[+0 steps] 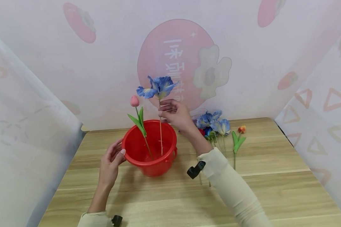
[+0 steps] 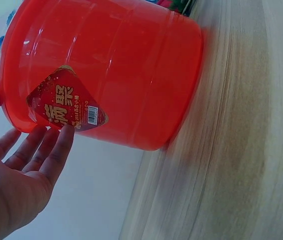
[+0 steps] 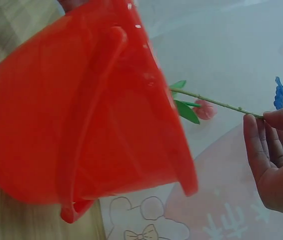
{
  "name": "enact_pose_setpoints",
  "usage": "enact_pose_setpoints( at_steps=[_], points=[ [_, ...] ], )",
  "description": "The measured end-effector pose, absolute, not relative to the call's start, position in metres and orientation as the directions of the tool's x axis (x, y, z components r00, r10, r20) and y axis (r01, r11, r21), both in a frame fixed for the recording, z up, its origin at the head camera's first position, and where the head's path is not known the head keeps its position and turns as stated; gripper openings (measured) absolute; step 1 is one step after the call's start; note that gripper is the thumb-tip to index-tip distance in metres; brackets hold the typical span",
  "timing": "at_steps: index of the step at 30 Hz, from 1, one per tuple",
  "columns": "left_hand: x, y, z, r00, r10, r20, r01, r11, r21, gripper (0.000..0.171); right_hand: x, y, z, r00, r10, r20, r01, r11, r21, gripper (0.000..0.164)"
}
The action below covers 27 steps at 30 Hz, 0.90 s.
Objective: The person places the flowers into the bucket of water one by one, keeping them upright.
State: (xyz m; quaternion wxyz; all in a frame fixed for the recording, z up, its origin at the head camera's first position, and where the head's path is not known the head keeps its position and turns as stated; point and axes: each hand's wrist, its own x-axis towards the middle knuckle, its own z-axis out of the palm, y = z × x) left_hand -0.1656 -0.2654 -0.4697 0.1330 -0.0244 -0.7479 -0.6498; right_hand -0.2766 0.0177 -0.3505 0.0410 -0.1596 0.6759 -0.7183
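Presently, the head view shows a pink artificial tulip (image 1: 142, 127) inside a round red plastic bucket (image 1: 154, 168), above which a right hand (image 1: 175, 115) pinches a blue artificial iris (image 1: 159, 89) by its stem; the left wrist view, a left hand (image 2: 21, 182) touching the bucket with spread fingers; the right wrist view, that stem running into the bucket.

Blue flower (image 1: 159, 90) upright in red bucket (image 1: 153, 170)

Booth-like nook, printed backdrop (image 1: 116, 63), wooden table (image 1: 164, 201)

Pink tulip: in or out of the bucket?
In: the pink tulip has its lower stem inside the red bucket, bloom above the rim.
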Motion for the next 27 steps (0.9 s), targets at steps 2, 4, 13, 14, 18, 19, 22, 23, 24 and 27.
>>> enact_pose_setpoints(
  at_steps=[2,4,13,14,18,19,22,23,24,27],
  points=[
    [-0.165,-0.265,-0.47,-0.964,-0.138,0.227,0.206,0.153,0.967,0.049,-0.277,0.012,-0.354,-0.946,-0.282,0.163,-0.146,-0.08,-0.986,0.036],
    [-0.165,-0.265,-0.47,-0.965,-0.14,0.223,0.202,0.152,0.967,0.049,-0.279,0.007,-0.357,-0.945,-0.289,0.152,-0.133,-0.085,-0.987,0.035],
    [-0.165,-0.265,-0.471,-0.964,-0.139,0.225,0.204,0.148,0.968,0.049,-0.282,-0.009,-0.372,-0.952,-0.297,0.068,-0.068,-0.013,-0.998,0.034],
    [-0.165,-0.264,-0.471,-0.964,-0.139,0.225,0.204,0.148,0.968,0.049,-0.282,-0.01,-0.373,-0.952,-0.3,0.06,-0.061,-0.008,-0.998,0.034],
    [-0.165,-0.264,-0.471,-0.965,-0.14,0.222,0.202,0.146,0.968,0.049,-0.282,-0.012,-0.378,-0.951,-0.307,0.038,-0.047,0.021,-0.999,0.033],
    [-0.165,-0.264,-0.471,-0.965,-0.139,0.222,0.201,0.146,0.969,0.049,-0.283,-0.012,-0.379,-0.951,-0.308,0.036,-0.047,0.029,-0.998,0.033],
    [-0.166,-0.264,-0.47,-0.965,-0.139,0.221,0.201,0.146,0.969,0.049,-0.283,-0.014,-0.382,-0.949,-0.311,0.043,-0.066,0.067,-0.996,0.031],
    [-0.166,-0.264,-0.47,-0.965,-0.139,0.221,0.201,0.145,0.969,0.049,-0.284,-0.014,-0.383,-0.948,-0.314,0.048,-0.079,0.086,-0.993,0.031],
    [-0.166,-0.264,-0.47,-0.965,-0.139,0.221,0.201,0.145,0.969,0.049,-0.284,-0.015,-0.383,-0.947,-0.317,0.056,-0.094,0.106,-0.99,0.03],
    [-0.166,-0.264,-0.47,-0.965,-0.139,0.222,0.202,0.146,0.969,0.049,-0.285,-0.019,-0.384,-0.944,-0.322,0.069,-0.129,0.166,-0.978,0.029]
  ],
)
